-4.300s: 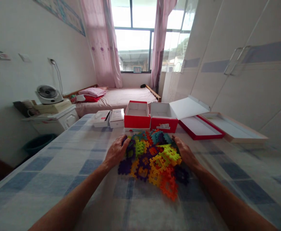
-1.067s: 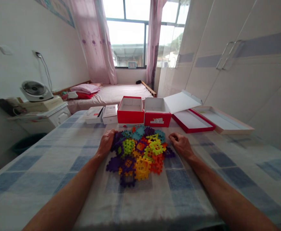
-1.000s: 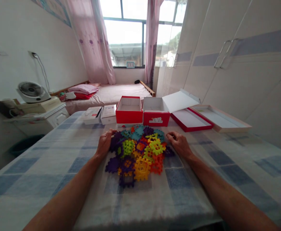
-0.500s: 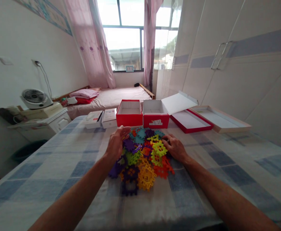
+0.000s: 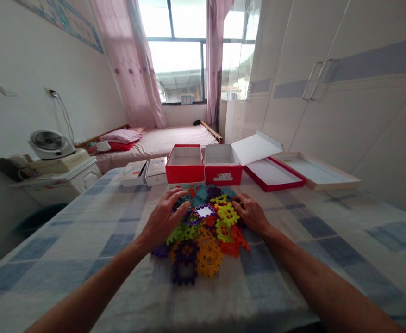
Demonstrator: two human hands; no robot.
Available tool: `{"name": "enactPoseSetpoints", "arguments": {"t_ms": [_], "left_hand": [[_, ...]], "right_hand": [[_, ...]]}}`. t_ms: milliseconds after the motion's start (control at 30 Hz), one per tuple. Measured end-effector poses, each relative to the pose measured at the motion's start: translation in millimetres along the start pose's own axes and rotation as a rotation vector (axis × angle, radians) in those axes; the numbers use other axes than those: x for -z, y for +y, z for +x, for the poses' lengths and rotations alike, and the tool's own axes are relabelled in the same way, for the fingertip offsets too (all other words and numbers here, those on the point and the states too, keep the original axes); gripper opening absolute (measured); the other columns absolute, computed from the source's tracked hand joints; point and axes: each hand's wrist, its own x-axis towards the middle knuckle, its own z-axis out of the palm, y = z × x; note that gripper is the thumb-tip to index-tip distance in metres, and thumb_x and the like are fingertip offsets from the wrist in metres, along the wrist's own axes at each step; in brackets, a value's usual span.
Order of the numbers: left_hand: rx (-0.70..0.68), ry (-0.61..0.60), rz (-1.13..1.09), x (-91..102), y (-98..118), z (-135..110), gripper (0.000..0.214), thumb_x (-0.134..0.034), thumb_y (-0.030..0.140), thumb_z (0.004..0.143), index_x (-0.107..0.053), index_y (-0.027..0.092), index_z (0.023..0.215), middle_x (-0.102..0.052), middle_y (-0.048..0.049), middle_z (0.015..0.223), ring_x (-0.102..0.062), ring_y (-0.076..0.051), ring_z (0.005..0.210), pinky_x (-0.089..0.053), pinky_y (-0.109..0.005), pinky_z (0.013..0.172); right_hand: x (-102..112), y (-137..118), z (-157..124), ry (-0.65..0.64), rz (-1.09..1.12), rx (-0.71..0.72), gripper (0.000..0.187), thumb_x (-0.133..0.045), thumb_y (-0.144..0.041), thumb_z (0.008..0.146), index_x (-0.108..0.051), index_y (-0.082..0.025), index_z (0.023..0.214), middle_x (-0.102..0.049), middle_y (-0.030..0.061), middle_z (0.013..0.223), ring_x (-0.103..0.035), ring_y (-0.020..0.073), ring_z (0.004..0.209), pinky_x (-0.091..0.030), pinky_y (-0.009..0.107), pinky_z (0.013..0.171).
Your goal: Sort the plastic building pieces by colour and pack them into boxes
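Observation:
A heap of plastic interlocking building pieces in several colours lies on the checked cloth. My left hand (image 5: 164, 216) is over the heap's left side, thumb apart from the fingers, with nothing visible in it. At the right edge my right hand (image 5: 252, 212) rests with loosely bent fingers against the pieces, close to a yellow-green piece (image 5: 228, 214). A purple-rimmed piece with a bright white middle (image 5: 205, 211) lies on top between the hands. Orange-yellow pieces (image 5: 209, 259) and a dark purple frame piece (image 5: 184, 273) are nearest me; red-orange pieces (image 5: 234, 243) lie to the right.
Behind the heap stand two open red boxes (image 5: 184, 174) (image 5: 223, 175), the right one with its white lid (image 5: 256, 148) folded out. Two small white boxes (image 5: 156, 171) (image 5: 133, 174) are left of them. A shallow red tray (image 5: 275, 182) and a cream tray (image 5: 321, 173) lie right.
My left hand has opened its fingers and shifted over the heap's left side. A purple-rimmed piece now lies flat, white in its middle, on top. My right hand stays at the right edge.

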Motion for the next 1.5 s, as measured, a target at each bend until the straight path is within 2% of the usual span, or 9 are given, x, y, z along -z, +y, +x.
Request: {"name": "enactPoseSetpoints", "arguments": {"t_ms": [167,267,500,667,900,1067,1267,1400,1500], "left_hand": [[0.052,-0.211,0.323,-1.3,-20,-50,0.092,-0.069,0.05,0.068,-0.024,0.026,0.144,-0.032,-0.0114,0.148,-0.036,-0.031,0.132,-0.036,-0.046,0.105],[-0.014,-0.246,0.358,-20.5,-13,-54,0.088,-0.067,0.046,0.071,-0.022,0.027,0.145,-0.026,-0.0106,0.151,-0.034,-0.03,0.134,-0.036,-0.046,0.105],[-0.209,-0.196,0.435,-66.4,2,-7,0.059,-0.052,0.038,0.085,-0.036,0.024,0.14,-0.03,-0.0127,0.149,-0.026,-0.03,0.137,-0.027,-0.05,0.109],[-0.2,-0.058,0.459,-65.9,18,18,0.05,-0.046,0.037,0.089,-0.042,0.02,0.135,-0.038,-0.0139,0.144,-0.029,-0.029,0.136,-0.027,-0.05,0.109],[-0.683,-0.392,0.415,-59.9,39,-17,0.074,-0.061,0.062,0.071,-0.041,0.03,0.135,-0.03,-0.0071,0.149,-0.018,-0.031,0.139,-0.01,-0.055,0.112],[-0.531,-0.295,0.49,-61.0,24,-15,0.057,-0.056,0.051,0.081,-0.045,0.028,0.132,-0.033,-0.0098,0.148,-0.018,-0.031,0.139,-0.016,-0.056,0.11],[-0.386,-0.111,0.423,-28.5,15,6,0.047,-0.042,0.048,0.089,-0.05,0.025,0.129,-0.04,-0.0069,0.143,-0.031,-0.025,0.135,-0.025,-0.047,0.111],[-0.158,0.093,0.435,-2.6,-33,14,0.046,-0.025,0.039,0.094,-0.053,0.02,0.124,-0.047,-0.0081,0.138,-0.038,-0.022,0.131,-0.031,-0.042,0.108],[0.013,0.109,0.603,14.5,-88,7,0.048,-0.027,0.04,0.092,-0.054,0.015,0.124,-0.046,-0.0142,0.138,-0.035,-0.028,0.132,-0.028,-0.048,0.107]], "right_hand": [[0,-2,0,-0.004,-0.019,-0.019,0.028,-0.04,-0.034,0.091,-0.063,-0.021,0.097,-0.062,0.0042,0.101,-0.061,0.014,0.084,-0.04,0.023,0.076],[0,-4,0,0.006,-0.015,-0.021,0.028,-0.04,-0.033,0.091,-0.064,-0.021,0.097,-0.062,0.0043,0.101,-0.061,0.0143,0.087,-0.039,0.023,0.078],[0,-2,0,0.011,-0.006,-0.036,0.026,-0.04,-0.032,0.09,-0.063,-0.021,0.096,-0.062,0.0045,0.101,-0.061,0.0145,0.086,-0.04,0.024,0.079],[-1,2,1,0.028,0.044,-0.022,0.026,-0.04,-0.032,0.089,-0.063,-0.02,0.095,-0.063,0.0054,0.099,-0.06,0.0153,0.088,-0.04,0.024,0.081],[6,6,6,0.149,0.19,-0.1,0.03,-0.04,-0.033,0.086,-0.064,-0.017,0.094,-0.067,0.0071,0.096,-0.061,0.0169,0.087,-0.042,0.027,0.08],[10,14,6,0.194,0.209,-0.202,0.034,-0.04,-0.037,0.084,-0.066,-0.017,0.093,-0.068,0.0061,0.085,-0.061,0.0174,0.076,-0.045,0.027,0.071],[11,16,6,0.157,0.104,-0.165,0.031,-0.04,-0.031,0.083,-0.065,-0.017,0.096,-0.067,0.0074,0.097,-0.061,0.0181,0.087,-0.046,0.029,0.08],[33,35,1,0.04,-0.147,-0.018,0.036,-0.04,-0.03,0.086,-0.061,-0.017,0.111,-0.061,0.0104,0.116,-0.056,0.0205,0.108,-0.04,0.034,0.095],[53,70,-17,-0.043,-0.352,-0.021,0.043,-0.039,-0.039,0.088,-0.057,-0.021,0.122,-0.052,0.01,0.132,-0.045,0.0263,0.124,-0.033,0.045,0.103]]}}
